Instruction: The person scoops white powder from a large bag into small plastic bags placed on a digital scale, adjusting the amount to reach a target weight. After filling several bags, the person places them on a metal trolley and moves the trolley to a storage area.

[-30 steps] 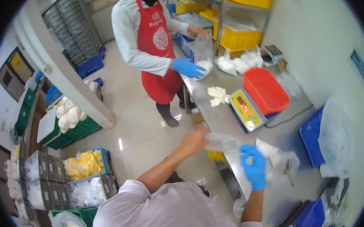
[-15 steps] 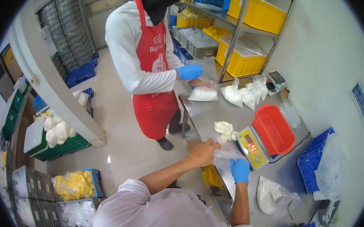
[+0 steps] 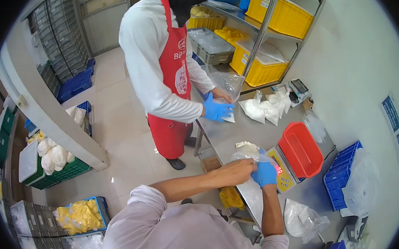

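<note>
Both hands now meet: my bare left hand (image 3: 238, 171) pinches a limp, clear plastic bag (image 3: 242, 155), ten o'clock of the boxy scale (image 3: 286, 182); gloved right hand (image 3: 265, 174) touching, grip unclear. Earlier: apart.

Red, yellow and blue over a silver-grey table (image 3: 220, 140).
The right hand (image 3: 264, 173) is gloved in bright blue, and the clear bag (image 3: 242, 155) is colourless; the tray (image 3: 301, 149) is plain orange-red, the scale panel (image 3: 283, 178) yellow with glowing red digits, the filled bags (image 3: 255, 110) white, the crate (image 3: 341, 181) deep blue, the bins (image 3: 261, 69) yellow, and the co-worker's apron (image 3: 171, 131) red with white print, over white sleeves (image 3: 175, 98).
</note>
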{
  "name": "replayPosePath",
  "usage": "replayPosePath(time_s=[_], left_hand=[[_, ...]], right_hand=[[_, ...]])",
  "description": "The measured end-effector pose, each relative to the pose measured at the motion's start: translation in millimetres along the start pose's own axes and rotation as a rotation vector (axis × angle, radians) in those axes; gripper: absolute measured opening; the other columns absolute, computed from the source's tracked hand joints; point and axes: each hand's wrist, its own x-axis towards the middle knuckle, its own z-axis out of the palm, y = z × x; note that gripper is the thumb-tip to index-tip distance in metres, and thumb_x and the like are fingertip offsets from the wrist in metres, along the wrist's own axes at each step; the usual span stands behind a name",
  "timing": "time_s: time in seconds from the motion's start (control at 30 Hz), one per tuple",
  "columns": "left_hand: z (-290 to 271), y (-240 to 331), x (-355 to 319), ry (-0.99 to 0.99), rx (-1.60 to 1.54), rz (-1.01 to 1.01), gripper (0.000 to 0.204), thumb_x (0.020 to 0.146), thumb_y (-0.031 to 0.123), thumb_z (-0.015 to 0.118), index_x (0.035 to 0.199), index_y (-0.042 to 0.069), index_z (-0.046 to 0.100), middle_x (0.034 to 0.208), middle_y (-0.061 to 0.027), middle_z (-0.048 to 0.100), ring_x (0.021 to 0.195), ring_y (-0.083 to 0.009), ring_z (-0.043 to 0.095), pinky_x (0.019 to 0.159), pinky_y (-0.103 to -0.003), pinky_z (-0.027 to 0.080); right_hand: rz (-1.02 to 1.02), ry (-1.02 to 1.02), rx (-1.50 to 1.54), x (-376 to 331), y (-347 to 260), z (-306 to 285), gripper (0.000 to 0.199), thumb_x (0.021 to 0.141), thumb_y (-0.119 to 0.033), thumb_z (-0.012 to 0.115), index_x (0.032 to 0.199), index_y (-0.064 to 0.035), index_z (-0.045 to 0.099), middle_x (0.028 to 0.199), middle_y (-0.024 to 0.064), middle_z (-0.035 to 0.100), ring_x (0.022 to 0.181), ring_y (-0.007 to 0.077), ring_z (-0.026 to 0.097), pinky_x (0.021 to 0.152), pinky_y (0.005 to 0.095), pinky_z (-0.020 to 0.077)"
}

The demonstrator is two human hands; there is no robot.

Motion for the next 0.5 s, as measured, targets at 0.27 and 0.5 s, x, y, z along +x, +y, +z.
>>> replayPosePath(time_s=[0.27, 0.5], left_hand=[[0.3, -74.1, 41.8, 0.112, 0.377, -0.277, 0.064, 0.079, 0.001, 0.056, 0.141, 0.002, 0.036, 0.117, -0.0306, 0.056, 0.097, -0.0434, 0.061, 0.086, -0.049, 0.05], [-32.3, -72.7, 0.2, 0.1, 0.483, -0.406, 0.103, 0.073, 0.013, 0.072, 0.152, 0.02, 0.007, 0.14, -0.0316, 0.035, 0.101, -0.0454, 0.061, 0.081, -0.049, 0.053]], right_hand=[[-0.174, -0.416, 0.838, 24.0, 4.5, -77.4, 0.066, 0.072, -0.019, 0.079, 0.132, -0.0075, 0.054, 0.127, 0.015, 0.059, 0.115, 0.0304, 0.058, 0.097, 0.0383, 0.0459], [-0.023, 0.606, -0.125, 17.9, 101.6, -210.0, 0.062, 0.065, -0.025, 0.085, 0.114, -0.0032, 0.053, 0.103, 0.0162, 0.062, 0.092, 0.0316, 0.06, 0.083, 0.0392, 0.0497]])
